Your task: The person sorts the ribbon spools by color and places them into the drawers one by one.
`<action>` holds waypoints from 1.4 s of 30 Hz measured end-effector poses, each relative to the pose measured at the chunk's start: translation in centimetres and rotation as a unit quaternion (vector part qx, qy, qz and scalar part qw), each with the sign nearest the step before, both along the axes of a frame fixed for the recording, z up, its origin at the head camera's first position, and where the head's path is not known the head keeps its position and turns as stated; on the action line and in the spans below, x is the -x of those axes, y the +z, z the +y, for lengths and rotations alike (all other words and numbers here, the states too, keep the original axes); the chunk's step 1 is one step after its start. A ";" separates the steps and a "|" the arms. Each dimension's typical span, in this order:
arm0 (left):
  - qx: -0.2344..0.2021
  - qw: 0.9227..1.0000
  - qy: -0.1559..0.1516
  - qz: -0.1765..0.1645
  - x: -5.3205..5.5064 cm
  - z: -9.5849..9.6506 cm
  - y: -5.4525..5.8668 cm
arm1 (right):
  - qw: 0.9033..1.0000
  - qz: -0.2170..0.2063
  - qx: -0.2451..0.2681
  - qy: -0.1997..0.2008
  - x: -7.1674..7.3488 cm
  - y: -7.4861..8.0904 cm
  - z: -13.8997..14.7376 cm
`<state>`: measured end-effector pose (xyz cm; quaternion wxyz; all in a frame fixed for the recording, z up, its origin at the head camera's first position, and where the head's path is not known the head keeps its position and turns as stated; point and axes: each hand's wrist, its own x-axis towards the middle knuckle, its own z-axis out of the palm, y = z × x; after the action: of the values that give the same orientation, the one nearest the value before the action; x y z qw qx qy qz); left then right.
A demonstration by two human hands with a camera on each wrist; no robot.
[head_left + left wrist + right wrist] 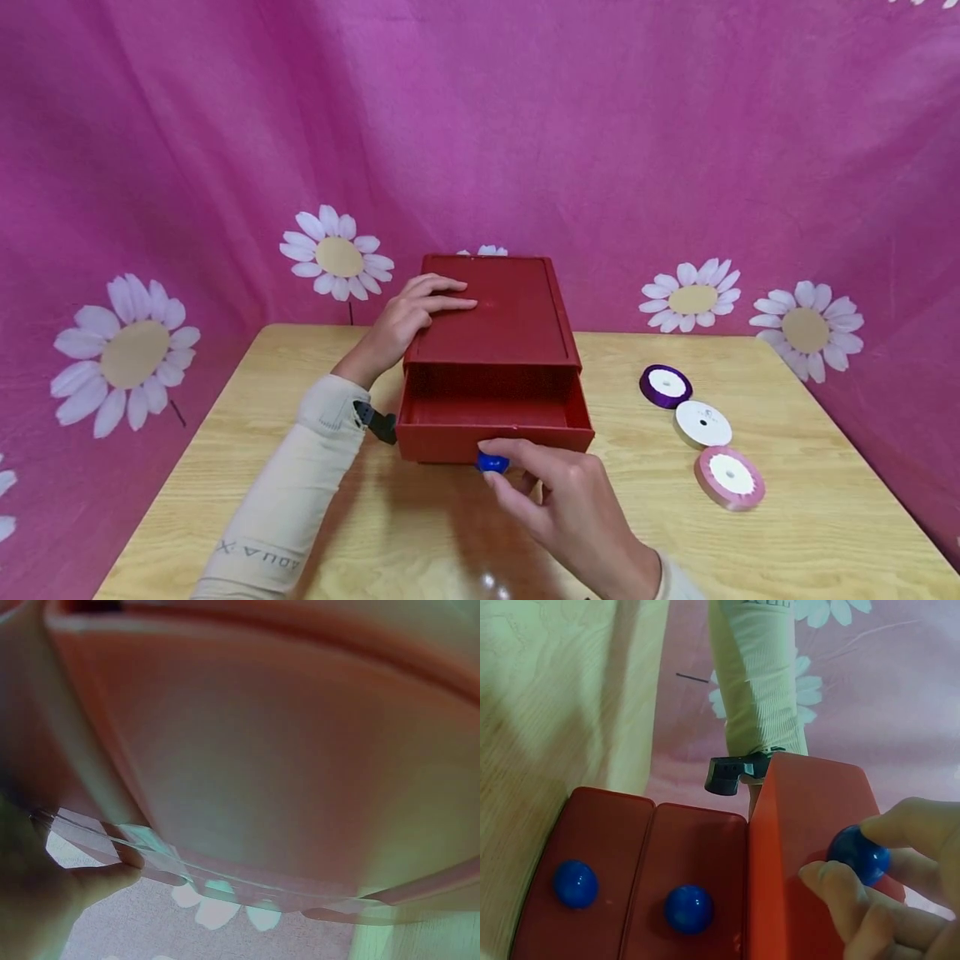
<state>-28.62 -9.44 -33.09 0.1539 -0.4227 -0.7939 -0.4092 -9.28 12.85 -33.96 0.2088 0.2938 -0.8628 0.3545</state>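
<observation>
A red drawer cabinet (502,329) stands on the table, its top drawer (438,443) pulled partway out. The inside of that drawer shows only bare red plastic in the head view. My right hand (577,504) pinches the drawer's round blue knob (861,856) between thumb and fingers. Over the cabinet's left top edge lies my left hand (408,318), its fingers stretched flat across the lid. Below the pulled-out drawer, two more drawer fronts with blue knobs (689,909) sit closed in the right wrist view. The left wrist view is mostly filled by the cabinet's side (247,765).
To the right on the wooden table (630,533) lie three ribbon spools: a purple one (666,386), a white one (703,423) and a pink one (730,478). A pink cloth (525,125) with white daisies hangs behind the table. A black strap device (377,421) sits on my left wrist.
</observation>
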 end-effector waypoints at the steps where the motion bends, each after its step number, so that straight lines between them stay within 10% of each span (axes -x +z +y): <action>1: -0.001 1.000 -0.001 0.003 0.0 0.0 0.0 | 1.000 0.005 0.003 0.002 -0.1 -0.1 0.0; 9: -0.008 1.000 -0.003 -0.008 -0.5 0.0 0.0 | 0.999 0.036 0.021 0.023 -0.3 -0.5 0.1; 19: -0.012 0.999 -0.015 -0.037 -3.1 0.4 3.1 | 0.999 0.014 0.024 0.021 -0.6 -0.6 0.2; 42: -0.015 1.000 -0.005 -0.026 -0.5 0.0 0.1 | 0.986 0.074 0.077 0.128 -0.7 -2.3 1.5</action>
<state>-28.13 -9.48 -33.02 0.1380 -0.4136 -0.7890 -0.4328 -8.62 14.37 -36.29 0.2465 0.4107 -0.7704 0.4207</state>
